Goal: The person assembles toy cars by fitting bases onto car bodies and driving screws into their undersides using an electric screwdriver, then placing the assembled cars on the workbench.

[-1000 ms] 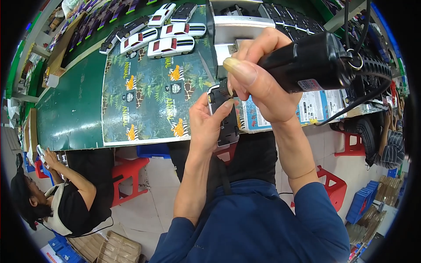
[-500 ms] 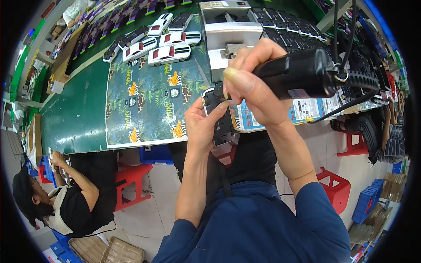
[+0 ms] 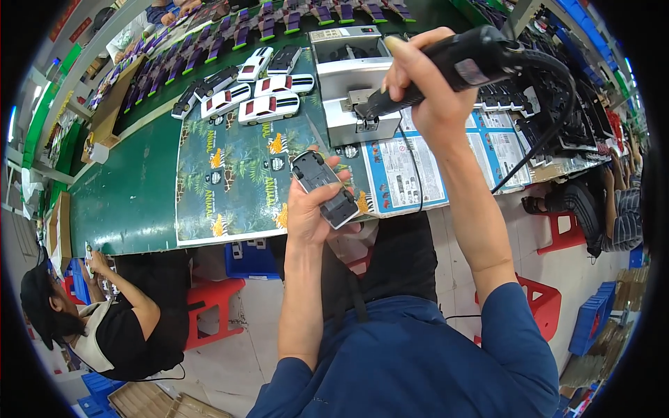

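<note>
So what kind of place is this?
Probably a toy factory: there are white toy cars with black stripes, a long green workbench, and a black cylindrical corded tool in the right hand.

Wide fisheye head view, facing down, left hand (image 3: 311,202) and right hand (image 3: 440,90) close below, green workbench (image 3: 136,202) beyond

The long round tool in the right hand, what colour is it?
The tool is mostly black, clearest in the head view.
</note>
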`<action>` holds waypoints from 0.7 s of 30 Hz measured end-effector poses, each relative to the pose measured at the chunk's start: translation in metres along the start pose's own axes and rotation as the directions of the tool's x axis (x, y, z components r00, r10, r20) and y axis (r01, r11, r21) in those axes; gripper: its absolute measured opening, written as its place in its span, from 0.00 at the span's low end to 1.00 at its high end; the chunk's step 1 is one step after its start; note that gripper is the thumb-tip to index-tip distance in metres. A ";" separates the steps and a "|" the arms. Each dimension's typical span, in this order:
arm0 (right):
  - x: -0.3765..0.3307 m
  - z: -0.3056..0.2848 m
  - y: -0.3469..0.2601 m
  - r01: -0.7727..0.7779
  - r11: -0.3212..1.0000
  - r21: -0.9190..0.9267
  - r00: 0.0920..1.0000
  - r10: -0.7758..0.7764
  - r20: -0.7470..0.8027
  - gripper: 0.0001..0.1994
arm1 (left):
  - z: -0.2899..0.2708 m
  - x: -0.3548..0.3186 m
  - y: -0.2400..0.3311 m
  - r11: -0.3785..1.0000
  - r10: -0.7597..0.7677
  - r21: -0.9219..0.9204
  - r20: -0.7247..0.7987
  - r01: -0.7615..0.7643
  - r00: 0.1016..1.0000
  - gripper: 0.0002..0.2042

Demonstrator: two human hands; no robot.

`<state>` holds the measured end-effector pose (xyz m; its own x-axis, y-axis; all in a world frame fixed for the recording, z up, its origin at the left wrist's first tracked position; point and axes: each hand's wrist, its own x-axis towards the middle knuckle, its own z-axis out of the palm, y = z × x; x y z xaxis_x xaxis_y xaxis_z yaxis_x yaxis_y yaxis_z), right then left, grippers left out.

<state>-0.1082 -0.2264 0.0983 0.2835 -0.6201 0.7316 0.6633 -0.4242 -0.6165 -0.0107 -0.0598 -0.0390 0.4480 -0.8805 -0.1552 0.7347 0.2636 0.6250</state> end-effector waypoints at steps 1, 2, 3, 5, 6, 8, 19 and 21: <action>-0.002 0.002 0.003 -0.022 0.999 -0.027 1.000 0.022 -0.003 0.07 | 0.002 0.000 0.000 1.000 0.003 -0.012 -0.020 -0.003 1.000 0.39; -0.003 0.003 0.006 -0.004 0.997 -0.077 1.000 0.005 0.011 0.08 | 0.002 0.000 0.000 1.000 0.000 -0.012 -0.022 0.000 1.000 0.39; -0.003 0.004 0.009 0.013 0.992 -0.126 1.000 -0.010 0.025 0.09 | 0.001 0.001 0.000 1.000 -0.003 -0.027 -0.015 0.003 1.000 0.39; -0.003 0.005 0.012 -0.026 0.982 -0.189 0.999 0.033 0.034 0.10 | 0.001 0.002 0.000 0.999 -0.012 -0.043 -0.013 0.011 1.000 0.39; -0.002 0.007 0.011 -0.047 0.975 -0.215 0.998 0.057 0.039 0.10 | 0.002 0.003 -0.001 0.999 0.007 -0.037 -0.014 -0.007 1.000 0.38; 0.003 0.015 0.017 -0.044 0.964 -0.262 0.996 0.062 0.062 0.12 | 0.002 0.005 -0.001 0.998 0.031 -0.046 -0.014 -0.032 0.999 0.37; -0.044 0.014 -0.040 -0.373 0.896 0.242 0.928 0.361 0.093 0.08 | 0.004 0.006 -0.004 0.995 0.026 -0.099 -0.056 -0.031 0.998 0.31; -0.057 0.016 -0.046 -0.372 0.895 0.246 0.928 0.349 0.131 0.08 | 0.000 0.010 -0.007 0.996 0.034 -0.081 -0.057 -0.039 0.998 0.30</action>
<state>-0.1436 -0.1616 0.0895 0.5855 -0.6367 0.5018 0.6587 0.0128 -0.7523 -0.0116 -0.0702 -0.0443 0.5013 -0.8469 -0.1772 0.7555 0.3287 0.5667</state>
